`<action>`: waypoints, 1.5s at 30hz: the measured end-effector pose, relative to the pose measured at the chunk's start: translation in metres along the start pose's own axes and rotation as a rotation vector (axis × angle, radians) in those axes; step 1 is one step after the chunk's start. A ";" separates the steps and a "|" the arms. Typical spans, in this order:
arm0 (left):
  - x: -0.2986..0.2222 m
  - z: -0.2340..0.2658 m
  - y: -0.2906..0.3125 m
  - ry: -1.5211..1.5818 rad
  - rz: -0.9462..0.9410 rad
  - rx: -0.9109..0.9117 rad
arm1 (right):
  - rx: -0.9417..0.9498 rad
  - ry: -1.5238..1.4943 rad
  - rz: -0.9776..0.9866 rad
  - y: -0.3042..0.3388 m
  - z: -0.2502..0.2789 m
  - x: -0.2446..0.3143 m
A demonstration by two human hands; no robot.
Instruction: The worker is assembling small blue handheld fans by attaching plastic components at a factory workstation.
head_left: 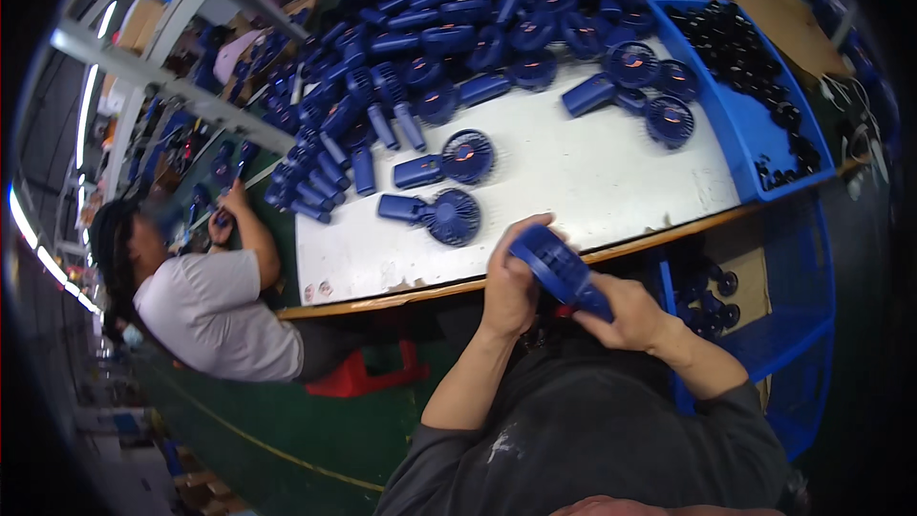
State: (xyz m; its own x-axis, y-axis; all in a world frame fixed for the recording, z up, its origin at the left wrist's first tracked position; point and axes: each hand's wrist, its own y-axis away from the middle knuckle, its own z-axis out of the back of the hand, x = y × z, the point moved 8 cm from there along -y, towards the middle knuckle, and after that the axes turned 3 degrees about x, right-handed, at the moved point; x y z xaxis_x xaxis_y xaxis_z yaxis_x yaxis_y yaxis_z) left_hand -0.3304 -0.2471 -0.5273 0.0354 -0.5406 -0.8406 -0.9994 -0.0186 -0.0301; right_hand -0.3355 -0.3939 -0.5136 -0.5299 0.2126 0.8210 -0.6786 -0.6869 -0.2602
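Between my two hands is a blue handheld fan point(554, 266), held in front of my body just off the table's near edge. My left hand point(513, 277) is closed round the fan's head. My right hand point(626, 313) grips its handle end, low and to the right. Closest to my hands on the white table point(544, 177) lie two loose blue fans, one with its grille up point(453, 217) and another just behind it point(468, 156). Several more fans point(632, 65) lie farther right.
A big heap of blue fans point(449, 38) covers the table's far side. At the right edge stands a blue bin point(726, 148) of small black parts. Below it, a blue crate point(793, 354) holds dark round parts. A co-worker point(224, 315) sits at left on a red stool point(358, 377).
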 end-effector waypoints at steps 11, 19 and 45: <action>0.059 -0.046 0.016 0.239 0.347 0.182 | 0.745 0.526 -0.251 -0.044 0.113 -0.005; 0.018 -0.034 0.022 0.343 0.088 0.382 | -0.253 0.943 -0.594 -0.017 0.368 -0.239; 0.040 0.018 0.017 -0.142 0.290 0.027 | -0.503 0.535 -0.674 -0.006 0.400 -0.248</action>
State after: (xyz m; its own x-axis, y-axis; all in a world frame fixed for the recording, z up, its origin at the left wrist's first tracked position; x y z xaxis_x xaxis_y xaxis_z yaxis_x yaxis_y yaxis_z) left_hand -0.3459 -0.2537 -0.5716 -0.2491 -0.3969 -0.8834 -0.9675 0.1420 0.2090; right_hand 0.0035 -0.7208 -0.5128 -0.0305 0.8200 0.5716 -0.9930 0.0404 -0.1109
